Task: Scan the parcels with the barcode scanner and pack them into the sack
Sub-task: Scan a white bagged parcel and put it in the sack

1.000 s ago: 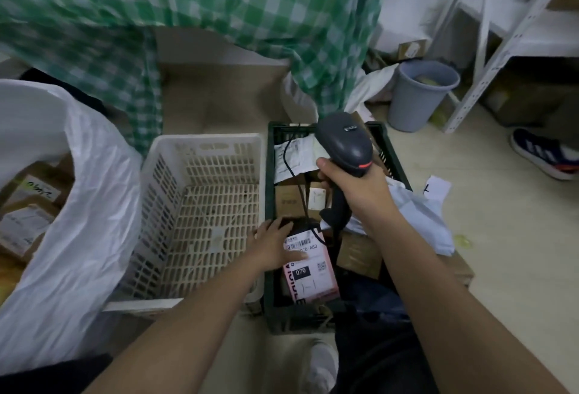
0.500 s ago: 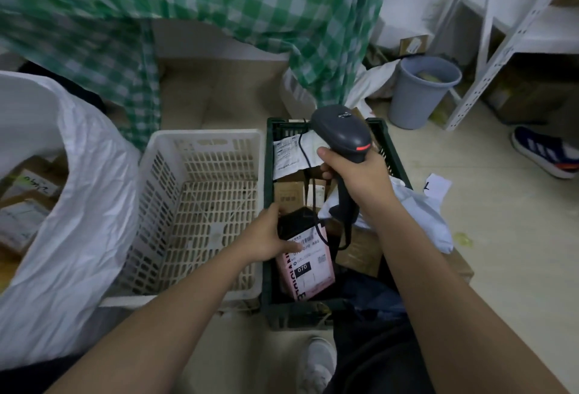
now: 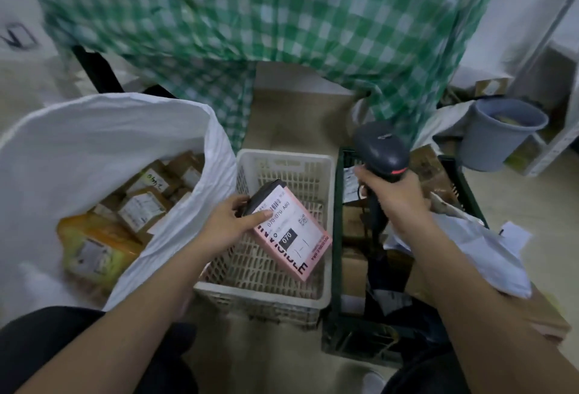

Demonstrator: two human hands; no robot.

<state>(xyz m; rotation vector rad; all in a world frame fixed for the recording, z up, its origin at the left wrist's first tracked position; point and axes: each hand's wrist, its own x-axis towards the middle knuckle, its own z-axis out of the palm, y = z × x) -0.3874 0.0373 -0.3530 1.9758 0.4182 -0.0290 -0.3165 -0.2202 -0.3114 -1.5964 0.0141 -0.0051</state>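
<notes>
At the far left the white sack [image 3: 103, 143] stands open on the floor, its mouth showing brown cardboard parcels [image 3: 147, 202] with white labels packed toward its right wall and a yellow-orange packet [image 3: 94, 249] near its front edge. Just right of the sack sits the white plastic crate [image 3: 266, 296]. Above its left half the left hand [image 3: 230, 226] holds a pink parcel [image 3: 288, 237] tilted, label side up, the thumb laid across the label's top left corner and the fingers curled under the parcel's dark upper end. The parcel hangs over the crate's interior, apart from the sack. To the right is a dark green crate [image 3: 338, 268] holding more brown boxes and a crumpled white bag [image 3: 470, 252] that spills over its right edge. Over this crate's back left corner the right hand [image 3: 394, 202] grips the handle of the dark barcode scanner [image 3: 380, 149], fingers wrapped tight, the head pointing up and away. Behind hangs a green checked cloth [image 3: 313, 33]; at far right stands a grey bucket [image 3: 501, 136].
</notes>
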